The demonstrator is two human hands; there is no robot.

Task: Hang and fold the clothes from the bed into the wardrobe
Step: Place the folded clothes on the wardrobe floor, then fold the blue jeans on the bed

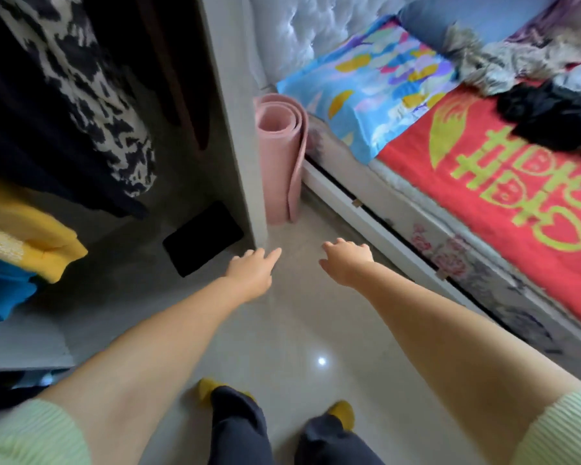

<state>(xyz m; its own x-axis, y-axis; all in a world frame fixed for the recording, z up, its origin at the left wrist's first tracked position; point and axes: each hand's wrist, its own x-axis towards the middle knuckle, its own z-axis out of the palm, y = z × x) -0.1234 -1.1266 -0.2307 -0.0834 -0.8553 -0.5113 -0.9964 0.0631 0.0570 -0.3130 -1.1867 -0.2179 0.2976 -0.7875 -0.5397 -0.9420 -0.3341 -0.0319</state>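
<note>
Both the left hand (250, 271) and right hand (346, 263) reach forward, fingers spread, empty; black crumpled clothes (547, 120) lie on the red-covered bed (503, 196) at two o'clock.

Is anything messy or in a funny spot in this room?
Yes. A crumpled black garment and a furry grey-brown garment lie in a heap on the red bedspread with yellow-green characters, not folded. A rolled pink foam mat stands on end between the grey wardrobe side panel and the bed.
</note>
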